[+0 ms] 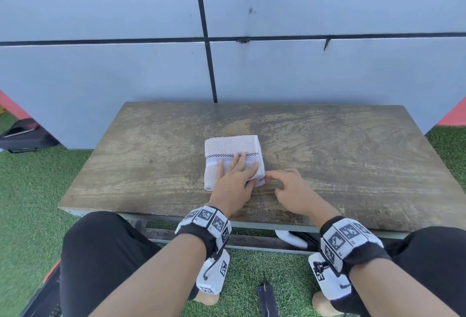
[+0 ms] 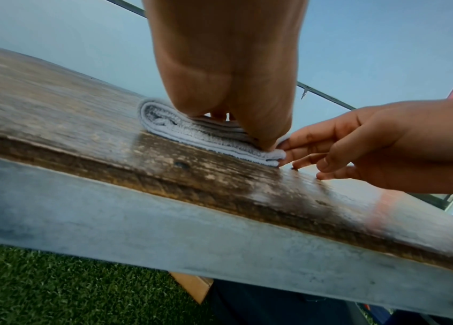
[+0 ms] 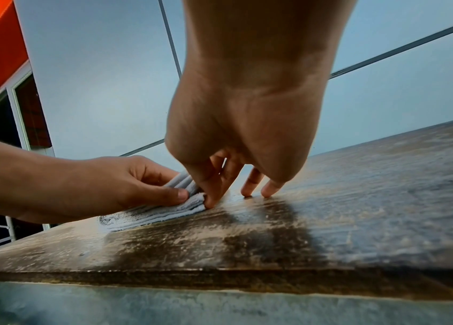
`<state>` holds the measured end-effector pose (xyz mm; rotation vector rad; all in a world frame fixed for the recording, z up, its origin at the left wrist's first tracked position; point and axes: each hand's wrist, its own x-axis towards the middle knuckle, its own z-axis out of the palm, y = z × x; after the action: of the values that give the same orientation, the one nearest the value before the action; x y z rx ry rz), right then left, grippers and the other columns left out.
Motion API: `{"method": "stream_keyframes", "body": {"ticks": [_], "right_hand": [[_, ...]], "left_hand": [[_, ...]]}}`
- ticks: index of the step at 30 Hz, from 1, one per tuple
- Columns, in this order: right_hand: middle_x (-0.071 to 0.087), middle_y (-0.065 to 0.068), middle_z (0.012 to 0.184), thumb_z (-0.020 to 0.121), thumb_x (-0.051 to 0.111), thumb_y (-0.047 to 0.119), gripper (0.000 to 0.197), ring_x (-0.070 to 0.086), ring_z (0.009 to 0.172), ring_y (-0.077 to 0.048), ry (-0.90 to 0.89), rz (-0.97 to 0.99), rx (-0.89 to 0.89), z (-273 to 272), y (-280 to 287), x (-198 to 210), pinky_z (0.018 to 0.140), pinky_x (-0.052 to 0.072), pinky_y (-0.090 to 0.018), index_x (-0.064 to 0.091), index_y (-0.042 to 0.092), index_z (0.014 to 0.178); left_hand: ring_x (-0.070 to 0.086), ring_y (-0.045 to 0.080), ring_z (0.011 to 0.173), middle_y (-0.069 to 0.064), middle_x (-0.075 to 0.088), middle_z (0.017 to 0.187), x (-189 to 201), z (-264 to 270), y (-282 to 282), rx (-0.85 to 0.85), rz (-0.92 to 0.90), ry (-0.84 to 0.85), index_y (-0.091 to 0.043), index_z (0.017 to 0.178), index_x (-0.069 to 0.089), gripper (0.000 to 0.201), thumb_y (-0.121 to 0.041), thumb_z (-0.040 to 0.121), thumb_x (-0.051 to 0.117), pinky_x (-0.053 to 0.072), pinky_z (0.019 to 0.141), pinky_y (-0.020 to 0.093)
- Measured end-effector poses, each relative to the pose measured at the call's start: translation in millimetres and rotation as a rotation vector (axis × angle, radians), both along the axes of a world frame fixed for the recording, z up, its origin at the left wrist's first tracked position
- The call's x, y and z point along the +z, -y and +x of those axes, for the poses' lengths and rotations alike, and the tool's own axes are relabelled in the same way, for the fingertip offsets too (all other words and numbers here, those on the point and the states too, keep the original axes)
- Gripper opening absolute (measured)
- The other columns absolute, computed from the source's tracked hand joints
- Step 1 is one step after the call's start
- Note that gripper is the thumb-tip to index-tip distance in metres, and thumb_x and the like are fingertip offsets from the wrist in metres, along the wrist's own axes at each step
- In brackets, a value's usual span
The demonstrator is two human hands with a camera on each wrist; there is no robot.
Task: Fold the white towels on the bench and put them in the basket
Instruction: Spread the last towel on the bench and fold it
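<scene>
A white towel (image 1: pixel 230 149) with a checked stripe lies folded into a small thick square at the middle of the wooden bench (image 1: pixel 340 160). My left hand (image 1: pixel 237 173) lies on it with straight fingers on top. Its thumb (image 3: pixel 182 194) is tucked in at the near right corner, so it pinches the upper layers (image 2: pixel 214 129). My right hand (image 1: pixel 280 178) sits on the bench just right of that corner. Its curled fingertips (image 2: pixel 283 144) pinch the lower layers of the corner (image 3: pixel 189 206). No basket is in view.
A grey panelled wall (image 1: pixel 126 77) rises right behind the bench. Green turf (image 1: pixel 32 190) surrounds it. A black bag (image 1: pixel 25 135) lies at the far left, white shoes (image 1: pixel 290 237) under the bench, and a black device (image 1: pixel 267 299) on the turf between my legs.
</scene>
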<state>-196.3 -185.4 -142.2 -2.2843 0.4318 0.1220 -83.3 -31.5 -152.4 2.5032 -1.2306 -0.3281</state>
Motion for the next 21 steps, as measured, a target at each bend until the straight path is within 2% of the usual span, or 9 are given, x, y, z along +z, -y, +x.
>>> {"method": "stream_keyframes", "body": {"ticks": [2,4,5,8,9,11,13,17,21], "right_hand": [[0.055,0.02,0.128,0.086,0.041,-0.005,0.06,0.033,0.121,-0.01,-0.002,0.029,0.019,-0.2,2.3,2.6,0.101,0.029,-0.033,0.058,0.034,0.129],[0.059,0.019,0.127,0.084,0.041,-0.006,0.065,0.043,0.091,-0.002,0.007,0.061,0.049,-0.1,3.9,4.2,0.084,0.036,-0.029,0.057,0.039,0.127],[0.061,0.017,0.127,0.084,0.041,-0.007,0.067,0.039,0.078,0.002,0.012,0.081,0.061,0.1,4.6,5.0,0.075,0.037,-0.026,0.055,0.041,0.128],[0.06,0.01,0.129,0.088,0.043,-0.008,0.073,0.049,0.059,0.004,-0.004,0.137,0.022,-1.9,6.5,7.3,0.057,0.039,-0.014,0.036,0.035,0.147],[0.058,0.01,0.128,0.089,0.044,-0.007,0.073,0.054,0.062,0.003,0.003,0.133,0.015,-3.1,6.7,7.0,0.057,0.042,-0.013,0.033,0.034,0.149],[0.056,0.015,0.126,0.09,0.045,-0.003,0.071,0.056,0.102,-0.007,0.007,0.058,0.025,-4.3,6.1,4.5,0.078,0.044,-0.017,0.035,0.035,0.149],[0.053,0.017,0.129,0.091,0.045,-0.001,0.068,0.034,0.13,-0.017,-0.011,-0.023,0.049,-4.6,4.9,1.4,0.103,0.034,-0.029,0.038,0.034,0.149],[0.048,0.013,0.137,0.092,0.05,0.006,0.061,0.022,0.135,-0.022,-0.024,-0.15,0.091,-1.8,-0.1,-4.4,0.114,0.022,-0.043,0.042,0.034,0.146],[0.042,0.015,0.141,0.092,0.051,0.011,0.047,0.017,0.135,-0.02,-0.05,-0.158,0.099,-0.8,-0.4,-5.7,0.114,0.017,-0.045,0.053,0.031,0.135]], "left_hand": [[-0.005,0.021,0.155,0.007,0.007,0.168,-1.0,-0.2,2.6,-0.007,0.003,0.017,-0.027,0.155,0.032,0.048,-0.027,0.107,0.034,-0.008,0.122,0.053],[-0.005,0.02,0.155,0.006,0.008,0.168,-0.1,-1.4,5.6,-0.004,-0.024,-0.014,-0.024,0.155,0.034,0.048,-0.026,0.107,0.035,-0.01,0.122,0.049],[-0.004,0.018,0.155,0.006,0.008,0.167,0.9,-2.2,6.7,0.002,-0.042,-0.036,-0.023,0.154,0.035,0.048,-0.029,0.107,0.036,-0.011,0.122,0.048],[-0.004,0.015,0.154,0.004,0.008,0.167,2.8,-3.2,8.9,0.021,-0.077,-0.098,-0.02,0.154,0.035,0.05,-0.037,0.107,0.035,-0.012,0.123,0.047],[-0.005,0.014,0.154,0.004,0.008,0.167,2.7,-3.0,9.0,0.026,-0.089,-0.118,-0.02,0.154,0.035,0.05,-0.038,0.107,0.033,-0.014,0.122,0.046],[-0.004,0.012,0.154,0.003,0.008,0.167,1.7,-1.7,8.9,0.035,-0.115,-0.149,-0.02,0.154,0.036,0.049,-0.037,0.108,0.031,-0.015,0.122,0.044],[-0.002,0.011,0.154,0.003,0.012,0.167,0.7,-1.1,9.6,0.05,-0.154,-0.175,-0.02,0.153,0.037,0.048,-0.036,0.109,0.029,-0.015,0.122,0.044],[0.002,0.01,0.154,0.005,0.016,0.166,-2.4,-3.1,12.2,0.07,-0.228,-0.193,-0.027,0.152,0.039,0.047,-0.04,0.108,0.03,-0.015,0.122,0.042],[-0.008,0.008,0.153,0.003,0.006,0.167,-8.4,-4.0,11.4,0.026,-0.159,-0.175,-0.038,0.152,0.036,0.046,-0.047,0.106,0.031,-0.02,0.118,0.036]]}}
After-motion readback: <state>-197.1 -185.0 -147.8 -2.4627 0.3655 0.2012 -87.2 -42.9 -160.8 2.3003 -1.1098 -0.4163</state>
